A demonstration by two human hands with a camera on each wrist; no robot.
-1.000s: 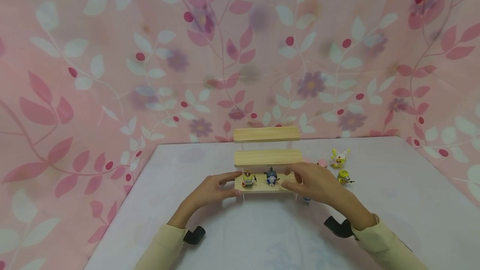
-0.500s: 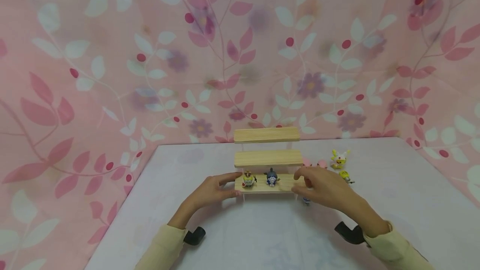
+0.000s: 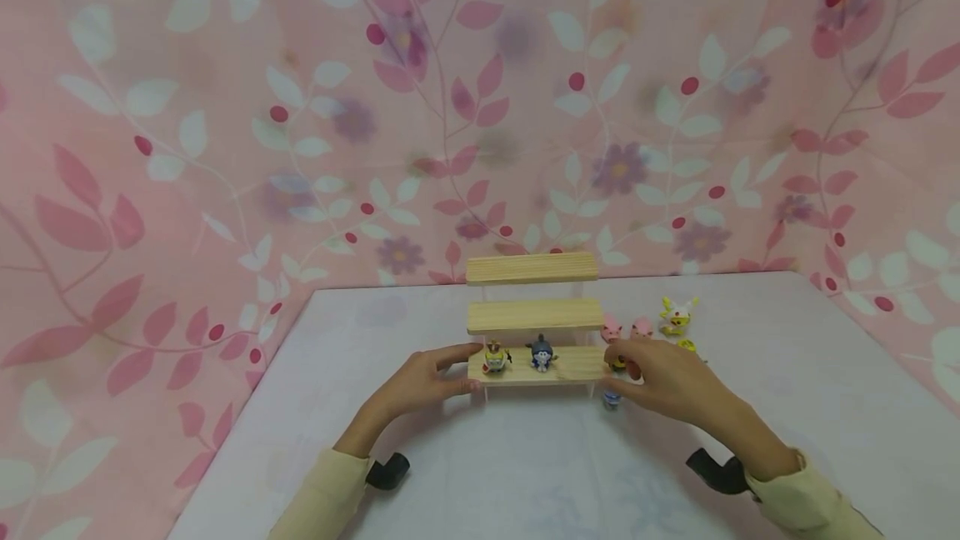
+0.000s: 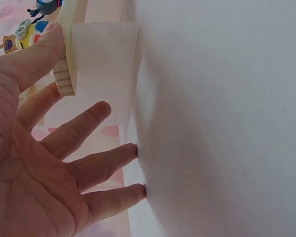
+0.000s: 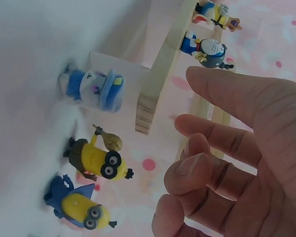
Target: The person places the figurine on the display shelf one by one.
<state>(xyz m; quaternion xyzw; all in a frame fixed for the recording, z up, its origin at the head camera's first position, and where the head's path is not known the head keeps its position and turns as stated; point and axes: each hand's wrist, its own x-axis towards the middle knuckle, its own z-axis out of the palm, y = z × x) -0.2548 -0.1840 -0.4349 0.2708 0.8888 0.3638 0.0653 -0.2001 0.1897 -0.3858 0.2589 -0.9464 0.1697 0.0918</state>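
A tiered wooden shelf stands on the table. On its lowest board sit a crowned yellow figurine and a blue figurine in a grey helmet. My left hand pinches the left end of that board, thumb in front and index finger behind, the other fingers spread. Just off the board's right end is my right hand, its thumb and index finger apart with nothing between them. Beside that end stand a figurine in a blue hat, a yellow goggled figurine with a club and another in blue.
Two pink figurines and a white-and-yellow figurine stand behind my right hand, which partly hides another yellow one. A pink floral cloth hangs behind the white-covered table.
My right hand has moved right, from beside the helmeted figurine to past the shelf's end. The pink figurines have come into fuller view. My left hand stays on the shelf.
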